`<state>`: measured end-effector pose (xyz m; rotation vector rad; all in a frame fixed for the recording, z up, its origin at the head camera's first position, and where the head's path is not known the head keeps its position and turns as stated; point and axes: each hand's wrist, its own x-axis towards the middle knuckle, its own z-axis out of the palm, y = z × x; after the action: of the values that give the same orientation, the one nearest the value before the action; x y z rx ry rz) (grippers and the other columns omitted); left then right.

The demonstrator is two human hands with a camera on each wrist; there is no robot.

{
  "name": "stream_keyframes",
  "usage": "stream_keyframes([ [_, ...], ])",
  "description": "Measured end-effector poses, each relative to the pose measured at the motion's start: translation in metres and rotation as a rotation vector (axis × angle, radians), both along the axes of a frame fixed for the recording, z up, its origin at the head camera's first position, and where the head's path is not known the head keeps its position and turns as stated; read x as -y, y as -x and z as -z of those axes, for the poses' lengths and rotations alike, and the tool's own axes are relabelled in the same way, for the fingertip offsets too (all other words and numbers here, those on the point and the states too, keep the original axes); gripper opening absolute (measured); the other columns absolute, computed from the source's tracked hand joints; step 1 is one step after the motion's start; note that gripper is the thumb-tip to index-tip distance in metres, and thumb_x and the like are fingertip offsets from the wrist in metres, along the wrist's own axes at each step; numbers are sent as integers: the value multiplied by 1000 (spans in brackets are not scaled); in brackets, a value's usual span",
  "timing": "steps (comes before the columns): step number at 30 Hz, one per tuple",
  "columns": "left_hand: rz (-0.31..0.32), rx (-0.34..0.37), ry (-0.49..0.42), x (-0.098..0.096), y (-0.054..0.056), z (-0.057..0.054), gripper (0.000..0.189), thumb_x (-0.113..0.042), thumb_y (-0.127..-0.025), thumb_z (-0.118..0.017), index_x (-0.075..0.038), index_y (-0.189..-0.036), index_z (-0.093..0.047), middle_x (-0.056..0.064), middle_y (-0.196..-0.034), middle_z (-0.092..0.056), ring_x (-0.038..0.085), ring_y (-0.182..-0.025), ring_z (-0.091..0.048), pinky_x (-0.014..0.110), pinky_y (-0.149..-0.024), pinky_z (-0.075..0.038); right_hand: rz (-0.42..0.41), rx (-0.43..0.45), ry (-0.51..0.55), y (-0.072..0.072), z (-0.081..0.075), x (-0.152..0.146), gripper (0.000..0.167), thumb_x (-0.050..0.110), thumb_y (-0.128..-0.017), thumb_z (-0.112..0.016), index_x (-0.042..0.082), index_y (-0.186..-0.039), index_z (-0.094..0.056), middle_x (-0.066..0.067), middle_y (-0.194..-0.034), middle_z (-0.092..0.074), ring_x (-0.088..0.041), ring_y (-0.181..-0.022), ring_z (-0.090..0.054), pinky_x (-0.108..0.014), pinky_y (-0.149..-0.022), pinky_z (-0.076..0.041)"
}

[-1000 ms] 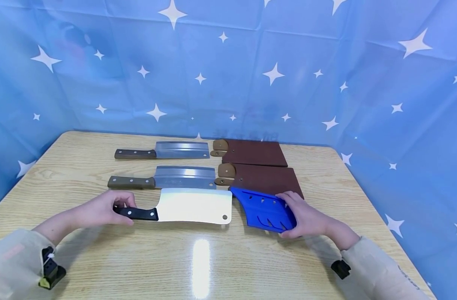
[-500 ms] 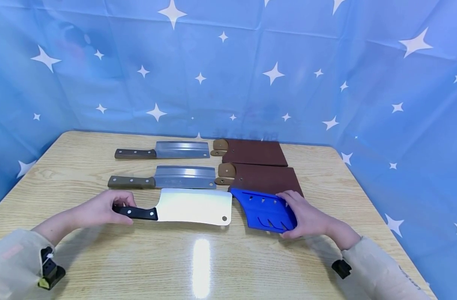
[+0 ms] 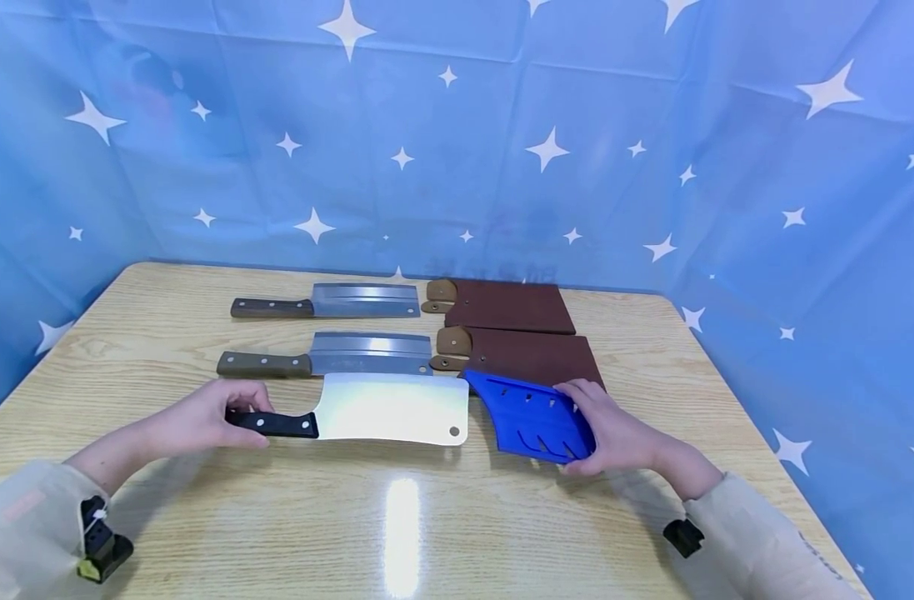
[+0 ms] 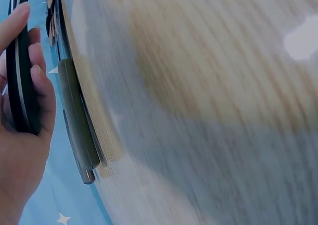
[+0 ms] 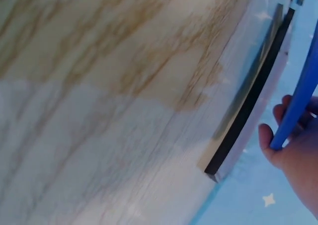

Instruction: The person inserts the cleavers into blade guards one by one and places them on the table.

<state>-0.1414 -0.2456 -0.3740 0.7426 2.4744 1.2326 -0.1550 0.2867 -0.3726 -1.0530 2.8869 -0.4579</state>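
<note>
In the head view my left hand (image 3: 227,417) grips the black riveted handle of a cleaver (image 3: 392,408), its wide bright blade pointing right. My left wrist view shows the fingers and thumb round that black handle (image 4: 22,81). On the right, my right hand (image 3: 614,429) holds a blue slotted knife sheath (image 3: 531,421) by its right end, thumb at the near edge and fingers at the far one. In the right wrist view the sheath (image 5: 300,93) appears edge-on in the hand. A narrow gap separates the blade tip from the sheath's left end.
Behind lie two more cleavers, one with a dark brown handle (image 3: 272,308) and one with an olive-brown handle (image 3: 265,365). Two dark red-brown sheaths with tan straps, the far one (image 3: 512,306) and the near one (image 3: 539,357), lie to their right. The wooden table (image 3: 314,525) meets a blue star-patterned curtain (image 3: 457,183).
The cleaver in my left hand has shifted slightly right, and its blade tip has risen a little. The blue sheath's left end has lifted slightly. Both grips stay the same.
</note>
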Motion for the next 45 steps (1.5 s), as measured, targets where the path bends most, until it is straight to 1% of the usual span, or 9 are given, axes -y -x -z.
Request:
stream_keyframes([
  [8, 53, -32, -54, -2, 0, 2, 19, -14, -77, -76, -14, -87, -59, -7, -73, -61, 2, -63, -51, 24, -55, -41, -11, -7, -4, 0, -2, 0, 97, 47, -59, -80, 0, -133, -39, -10, -126, -44, -21, -112, -41, -42, -84, -44],
  [14, 36, -31, -35, 2, 0, 0, 20, -17, -78, -75, -15, -87, -58, -6, -74, -61, 2, -63, -50, 23, -56, -40, -14, 9, 20, -2, -4, -1, 97, 45, -59, -80, 1, -134, -38, -10, -127, -44, -21, -112, -41, -43, -84, -43],
  [17, 41, -32, -37, 4, 0, 1, 19, -16, -78, -75, -15, -87, -59, -6, -74, -61, 3, -63, -50, 24, -55, -40, -21, 1, 15, -2, -5, -1, 97, 45, -58, -80, 1, -134, -38, -10, -127, -44, -21, -111, -41, -42, -83, -43],
  [21, 52, -60, -40, 5, 1, 3, 19, -16, -77, -76, -16, -87, -59, -8, -73, -60, 1, -63, -50, 23, -55, -41, -38, -9, -16, -2, -7, -2, 98, 46, -58, -80, 1, -134, -39, -9, -127, -44, -19, -110, -39, -40, -82, -44],
  [24, 60, -81, -35, 3, 3, 2, 20, -16, -77, -76, -16, -86, -59, -9, -73, -59, 0, -63, -50, 23, -55, -42, -51, -19, -32, -3, -8, -3, 98, 46, -56, -80, 1, -133, -40, -9, -125, -45, -18, -108, -40, -38, -80, -43],
  [28, 65, -84, -28, 3, 3, 1, 19, -16, -77, -76, -16, -86, -58, -9, -76, -60, 1, -66, -51, 23, -58, -42, -52, -13, -29, -4, -7, -4, 98, 46, -55, -81, 2, -133, -40, -8, -125, -45, -17, -107, -40, -37, -79, -43],
  [34, 55, -47, -43, 5, 3, 1, 19, -14, -78, -75, -14, -87, -58, -8, -76, -61, 3, -66, -52, 24, -57, -41, -61, 29, 35, -1, -7, -3, 97, 45, -58, -80, 3, -134, -38, -7, -126, -43, -16, -110, -38, -39, -81, -43],
  [39, 46, -2, -47, 6, 5, -3, 19, -14, -79, -74, -13, -88, -58, -6, -74, -62, 4, -63, -51, 25, -55, -40, -44, 124, 90, -1, -7, -5, 93, 38, -62, -79, 3, -136, -36, -7, -130, -40, -16, -114, -35, -39, -84, -42],
  [45, 37, -20, -39, 7, 4, -4, 19, -14, -79, -74, -14, -88, -58, -5, -73, -60, 6, -62, -50, 25, -55, -40, -48, 212, 145, 1, -7, -6, 87, 32, -65, -78, 6, -136, -35, -6, -130, -39, -13, -114, -34, -35, -84, -42],
])
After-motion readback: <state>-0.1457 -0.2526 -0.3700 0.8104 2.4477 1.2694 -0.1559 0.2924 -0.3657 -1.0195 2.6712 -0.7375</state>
